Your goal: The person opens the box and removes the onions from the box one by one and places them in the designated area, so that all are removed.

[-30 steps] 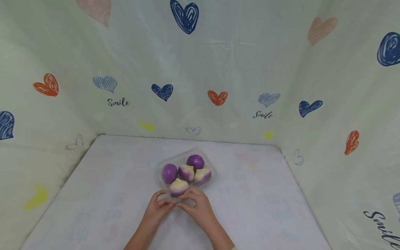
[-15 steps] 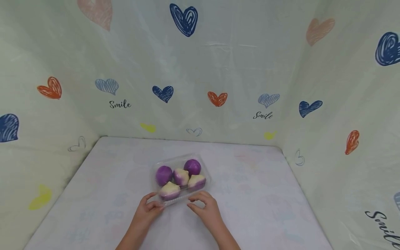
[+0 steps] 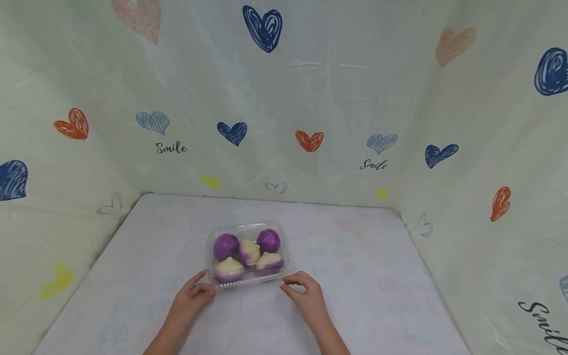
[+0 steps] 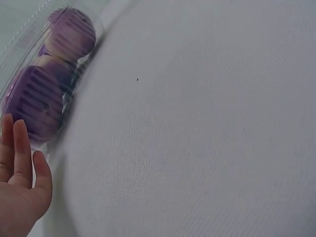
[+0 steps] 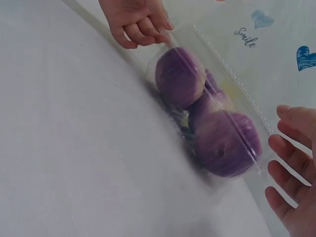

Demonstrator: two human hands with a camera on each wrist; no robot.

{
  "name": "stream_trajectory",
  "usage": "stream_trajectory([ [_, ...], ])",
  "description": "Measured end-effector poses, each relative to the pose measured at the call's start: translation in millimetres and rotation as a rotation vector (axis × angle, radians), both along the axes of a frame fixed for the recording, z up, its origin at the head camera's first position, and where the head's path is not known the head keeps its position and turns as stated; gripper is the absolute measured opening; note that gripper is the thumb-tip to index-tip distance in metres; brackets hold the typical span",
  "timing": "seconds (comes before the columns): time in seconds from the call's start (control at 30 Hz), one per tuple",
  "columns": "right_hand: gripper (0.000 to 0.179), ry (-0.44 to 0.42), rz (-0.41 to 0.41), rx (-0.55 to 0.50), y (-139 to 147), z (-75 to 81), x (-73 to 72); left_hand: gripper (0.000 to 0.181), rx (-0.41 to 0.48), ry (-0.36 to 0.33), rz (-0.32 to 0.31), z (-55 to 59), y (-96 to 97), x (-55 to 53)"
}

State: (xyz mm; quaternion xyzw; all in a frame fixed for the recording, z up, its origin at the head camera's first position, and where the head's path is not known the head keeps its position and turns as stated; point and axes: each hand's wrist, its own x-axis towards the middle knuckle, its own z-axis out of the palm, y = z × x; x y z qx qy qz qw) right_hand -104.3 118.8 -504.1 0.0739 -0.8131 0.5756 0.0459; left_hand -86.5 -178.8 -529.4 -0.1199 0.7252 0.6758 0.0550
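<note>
A clear plastic clamshell container (image 3: 284, 266) sits on the white table, its lid lying over several round purple-and-cream pieces (image 3: 229, 269), some with pointed tips like turnips. My left hand (image 3: 188, 299) is at its front left corner, thumb and forefinger pinching the lid's edge there. In the left wrist view the other fingers (image 4: 22, 148) extend alongside the container wall. At the front right corner is my right hand (image 3: 307, 298), thumb and forefinger bent loosely with a gap between the tips. The right wrist view shows its fingers (image 5: 291, 153) spread beside the container edge.
The white table (image 3: 377, 296) reaches back to a pale curtain (image 3: 337, 88) printed with hearts and "Smile". The curtain also rises along the left and right sides of the table.
The hands have moved apart from the front middle, each out to its own side. The container has shifted left and turned, so its front edge now lies nearly square to me.
</note>
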Motion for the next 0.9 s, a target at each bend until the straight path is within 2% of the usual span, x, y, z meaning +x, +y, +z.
stream_trajectory([
  [0.13, 0.013, -0.025, -0.016, 0.013, 6.6, -11.9, -4.5, 0.062, -0.05, 0.006, 0.006, 1.0, -7.8, -2.2],
  [0.3, 0.017, -0.038, -0.018, 0.006, 9.2, -15.9, -6.5, 0.058, -0.048, 0.041, 0.036, 0.7, -14.7, -8.5],
  [0.5, 0.017, -0.022, 0.011, 0.011, 5.5, -19.5, -10.3, 0.056, 0.007, 0.055, 0.086, -0.2, -19.2, -15.8],
  [0.7, 0.017, -0.02, 0.038, 0.054, 0.6, -18.7, -15.9, 0.056, 0.123, 0.011, 0.139, -1.3, -20.3, -24.0],
  [0.9, 0.017, 0.002, 0.065, 0.093, -4.3, -19.4, -21.2, 0.057, 0.165, 0.015, 0.153, -2.0, -21.9, -30.4],
])
